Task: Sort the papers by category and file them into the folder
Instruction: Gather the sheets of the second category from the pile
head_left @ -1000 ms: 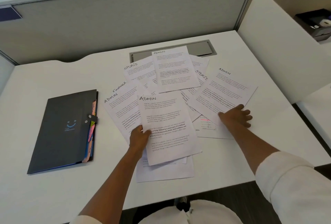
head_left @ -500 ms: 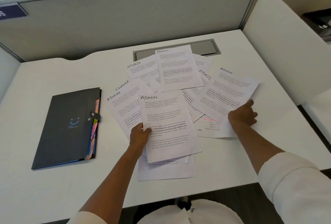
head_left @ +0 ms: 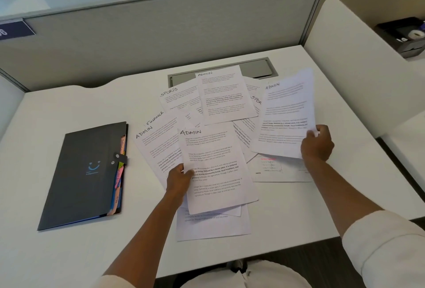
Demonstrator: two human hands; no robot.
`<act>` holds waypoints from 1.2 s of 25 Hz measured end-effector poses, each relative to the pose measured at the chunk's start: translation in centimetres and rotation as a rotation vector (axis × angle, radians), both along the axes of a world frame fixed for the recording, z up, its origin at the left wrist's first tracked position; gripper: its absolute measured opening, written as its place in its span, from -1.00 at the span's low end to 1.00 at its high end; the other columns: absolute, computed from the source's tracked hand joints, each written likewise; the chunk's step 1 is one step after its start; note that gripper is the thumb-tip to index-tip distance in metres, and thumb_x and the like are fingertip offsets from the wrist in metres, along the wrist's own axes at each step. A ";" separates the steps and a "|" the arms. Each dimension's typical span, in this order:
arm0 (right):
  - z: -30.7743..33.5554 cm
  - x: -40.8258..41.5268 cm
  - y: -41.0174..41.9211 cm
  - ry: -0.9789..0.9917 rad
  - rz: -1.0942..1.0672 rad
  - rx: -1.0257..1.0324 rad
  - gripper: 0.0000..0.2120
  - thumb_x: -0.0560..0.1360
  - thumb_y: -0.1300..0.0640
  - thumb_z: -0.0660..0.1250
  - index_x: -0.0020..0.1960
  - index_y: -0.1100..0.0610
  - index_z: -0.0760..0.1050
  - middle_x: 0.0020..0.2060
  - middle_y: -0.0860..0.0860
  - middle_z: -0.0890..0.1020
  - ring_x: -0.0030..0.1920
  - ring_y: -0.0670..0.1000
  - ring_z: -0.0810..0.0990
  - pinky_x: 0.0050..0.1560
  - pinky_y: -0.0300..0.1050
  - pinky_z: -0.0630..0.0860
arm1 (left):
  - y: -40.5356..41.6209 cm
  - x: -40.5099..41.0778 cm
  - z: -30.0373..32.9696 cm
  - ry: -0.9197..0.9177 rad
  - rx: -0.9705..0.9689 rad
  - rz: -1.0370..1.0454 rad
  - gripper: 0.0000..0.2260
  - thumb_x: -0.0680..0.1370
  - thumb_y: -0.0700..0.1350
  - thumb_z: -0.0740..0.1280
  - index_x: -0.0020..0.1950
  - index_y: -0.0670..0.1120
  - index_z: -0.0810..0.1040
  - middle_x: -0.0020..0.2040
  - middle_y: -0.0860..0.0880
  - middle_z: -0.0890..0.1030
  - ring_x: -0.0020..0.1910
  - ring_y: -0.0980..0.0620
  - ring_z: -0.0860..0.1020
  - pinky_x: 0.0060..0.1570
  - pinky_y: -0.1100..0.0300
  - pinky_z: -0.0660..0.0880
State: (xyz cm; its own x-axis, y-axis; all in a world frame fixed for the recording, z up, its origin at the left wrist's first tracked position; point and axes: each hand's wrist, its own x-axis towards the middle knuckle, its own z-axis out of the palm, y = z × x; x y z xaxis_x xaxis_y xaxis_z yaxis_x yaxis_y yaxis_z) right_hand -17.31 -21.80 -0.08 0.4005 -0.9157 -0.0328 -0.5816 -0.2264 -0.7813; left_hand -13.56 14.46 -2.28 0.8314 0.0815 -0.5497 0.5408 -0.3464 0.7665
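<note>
White printed sheets fanned across the middle of the desk (head_left: 69, 253), each headed by hand: ADMIN, SPORTS, FINANCE. Right hand (head_left: 317, 142) pinched closed on the near right corner of one ADMIN sheet (head_left: 287, 113), lifted clear of the pile, far edge raised and blurred. Left hand (head_left: 178, 178) closed on the left edge of a second ADMIN sheet (head_left: 213, 165), long axis running near to far, near end overlapping further pages. Third ADMIN sheet (head_left: 224, 94) lying flat at the far end of the fan, partly over the grey cable hatch (head_left: 259, 69); SPORTS sheet (head_left: 179, 99) just left of it. Dark folder (head_left: 85, 172), shut, coloured index tabs along its right edge, flat on the desk to the left of the pile, long axis near to far, close beside the left hand and well apart from the right. Judged stage: gathering of the ADMIN category, nothing yet filed. Lifted sheet lying to the right of the held one, hence a leftward carry to stack them; folder on the left hand's side.
</note>
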 end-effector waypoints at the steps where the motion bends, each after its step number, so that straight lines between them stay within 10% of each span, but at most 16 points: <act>1: 0.0 0.0 -0.1 -0.046 0.018 0.016 -0.81 0.58 0.21 0.21 0.18 0.16 0.48 0.12 0.15 0.62 0.08 0.19 0.58 0.00 -0.06 0.47 | 0.1 0.0 -0.1 0.000 -0.001 0.000 -0.78 0.58 -0.17 0.30 0.23 -0.06 0.56 0.14 -0.04 0.65 0.02 -0.08 0.65 0.12 -0.11 0.58; 30: -1.9 -1.7 14.2 0.069 0.648 0.347 -0.64 0.45 0.09 0.47 0.19 0.09 0.47 0.05 -0.06 0.60 0.05 -0.01 0.58 -0.10 -0.23 0.48 | 1.9 -1.4 -0.2 -0.115 -0.126 -0.142 -0.76 0.57 -0.13 0.33 0.23 0.01 0.56 0.11 0.07 0.66 0.02 0.06 0.65 0.00 0.08 0.62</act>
State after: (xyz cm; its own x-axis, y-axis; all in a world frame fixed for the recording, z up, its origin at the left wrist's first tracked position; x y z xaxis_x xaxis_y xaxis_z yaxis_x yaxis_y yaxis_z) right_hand -19.03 -7.60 -1.95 0.8443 -0.4281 -0.3224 -0.4655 -0.2877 -0.8370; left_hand -14.99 16.40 -2.46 0.8873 -0.1044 -0.4493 0.4002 -0.3101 0.8624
